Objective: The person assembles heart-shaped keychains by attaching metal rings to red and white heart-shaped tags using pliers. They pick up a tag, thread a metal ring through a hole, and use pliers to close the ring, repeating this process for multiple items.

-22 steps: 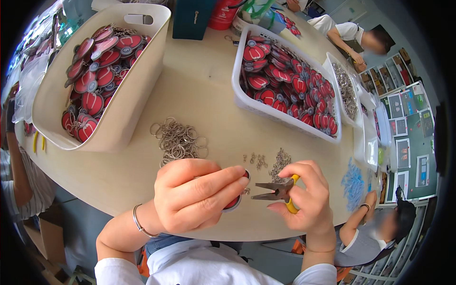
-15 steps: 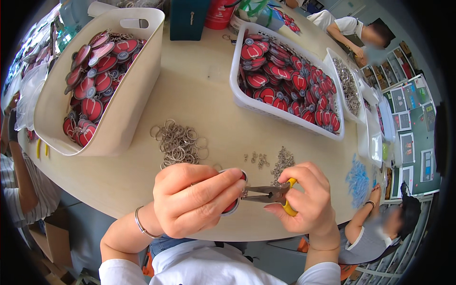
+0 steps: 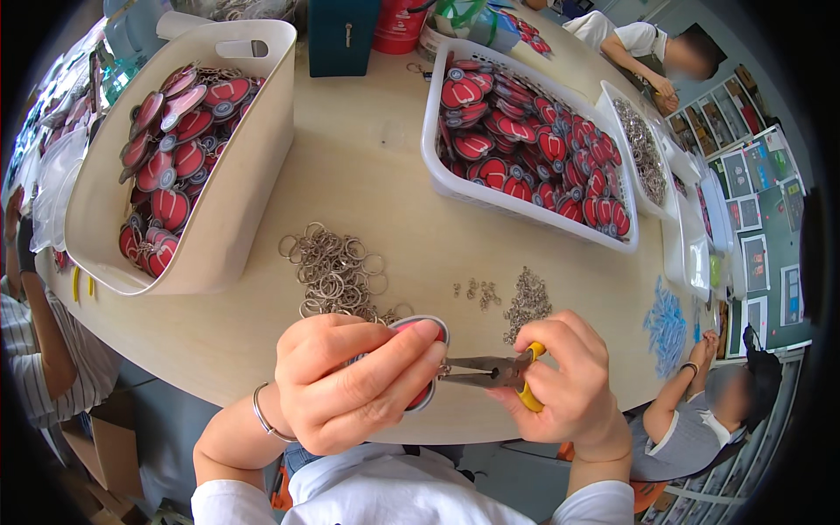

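Note:
My left hand (image 3: 350, 381) pinches a red round charm with a grey rim (image 3: 425, 394) at the table's near edge. My right hand (image 3: 569, 389) grips yellow-handled pliers (image 3: 490, 372), whose jaws point left and touch the charm's edge. Just beyond my hands lies a heap of metal key rings (image 3: 337, 273) and a smaller pile of tiny jump rings (image 3: 525, 302).
A cream tub (image 3: 236, 201) at left and a white basket (image 3: 516, 203) at right both hold several red charms. A narrow white tray of metal rings (image 3: 643, 153) sits far right. Other people sit at the left, top right and lower right of the round wooden table (image 3: 385, 175).
Both hands have stayed close together at the table edge; the pliers' jaws remain at the charm, with only slight shifting.

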{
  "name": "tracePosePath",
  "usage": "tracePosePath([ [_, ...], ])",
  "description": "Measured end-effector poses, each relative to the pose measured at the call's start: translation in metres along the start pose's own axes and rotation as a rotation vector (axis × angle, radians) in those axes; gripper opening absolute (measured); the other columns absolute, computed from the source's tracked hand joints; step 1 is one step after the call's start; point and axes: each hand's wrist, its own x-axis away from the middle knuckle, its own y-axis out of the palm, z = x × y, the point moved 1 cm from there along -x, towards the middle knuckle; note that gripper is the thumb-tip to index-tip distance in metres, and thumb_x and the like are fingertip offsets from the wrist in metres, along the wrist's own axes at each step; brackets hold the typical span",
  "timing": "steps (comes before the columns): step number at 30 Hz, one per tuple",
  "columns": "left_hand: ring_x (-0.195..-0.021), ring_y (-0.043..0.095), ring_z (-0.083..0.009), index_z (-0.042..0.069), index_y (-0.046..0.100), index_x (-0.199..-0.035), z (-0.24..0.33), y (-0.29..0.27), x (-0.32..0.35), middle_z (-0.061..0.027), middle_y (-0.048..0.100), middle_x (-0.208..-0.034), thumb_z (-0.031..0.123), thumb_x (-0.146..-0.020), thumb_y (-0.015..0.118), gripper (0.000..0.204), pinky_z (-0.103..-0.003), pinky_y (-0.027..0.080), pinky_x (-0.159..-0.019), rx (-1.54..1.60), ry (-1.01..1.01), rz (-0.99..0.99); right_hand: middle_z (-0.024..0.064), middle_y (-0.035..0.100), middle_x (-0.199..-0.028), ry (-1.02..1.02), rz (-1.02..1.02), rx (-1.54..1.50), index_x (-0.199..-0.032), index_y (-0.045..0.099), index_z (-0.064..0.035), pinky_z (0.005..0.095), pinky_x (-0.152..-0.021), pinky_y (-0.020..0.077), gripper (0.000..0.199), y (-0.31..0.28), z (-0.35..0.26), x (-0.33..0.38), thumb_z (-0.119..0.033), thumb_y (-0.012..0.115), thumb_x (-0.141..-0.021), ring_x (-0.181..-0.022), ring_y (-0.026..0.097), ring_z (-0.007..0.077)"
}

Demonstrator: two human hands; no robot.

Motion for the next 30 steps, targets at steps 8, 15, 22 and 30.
tracePosePath([
  [8,-0.078,0.057,-0.0152,0.004,0.071,-0.085,0.0,0.003,-0.002,-0.0063,0.069,-0.094,-0.001,-0.065,0.07,0.021,-0.022,0.046,-0.054,-0.022,0.027,0.074,0.0085,0.053,-0.077,-0.042,0.039,0.039,-0.056,0.049,-0.0047,0.0306,-0.046,0.037,0.03,0.003,0.0,0.003,-0.009,0.076,-0.045,-0.058,0.047,0.0212],
  [15,-0.079,0.057,-0.015,0.004,0.072,-0.087,-0.001,0.002,-0.001,-0.0052,0.069,-0.097,0.001,-0.065,0.071,0.022,-0.023,0.046,-0.055,-0.005,0.056,0.08,0.0092,0.051,-0.075,-0.099,0.057,0.15,-0.056,0.047,-0.0041,0.0288,-0.042,0.0346,0.024,0.004,0.0,0.008,-0.007,0.067,-0.043,-0.055,0.044,0.0203],
  [22,-0.079,0.057,-0.0149,0.005,0.072,-0.088,-0.003,-0.001,-0.002,-0.0045,0.069,-0.098,0.004,-0.065,0.07,0.022,-0.024,0.044,-0.055,-0.003,0.08,0.059,0.0084,0.05,-0.076,-0.128,0.044,0.181,-0.057,0.048,-0.004,0.0286,-0.043,0.0351,0.022,0.004,0.004,0.007,-0.007,0.067,-0.045,-0.057,0.045,0.0202],
  [30,-0.087,0.058,-0.0207,0.006,0.069,-0.097,0.001,-0.008,0.0,-0.0069,0.065,-0.108,0.004,-0.069,0.072,0.029,-0.029,0.048,-0.058,0.028,0.051,-0.045,0.0075,0.051,-0.08,-0.071,-0.05,0.066,-0.058,0.05,-0.0059,0.0306,-0.046,0.038,0.03,-0.007,0.001,0.003,-0.012,0.077,-0.045,-0.061,0.049,0.0214],
])
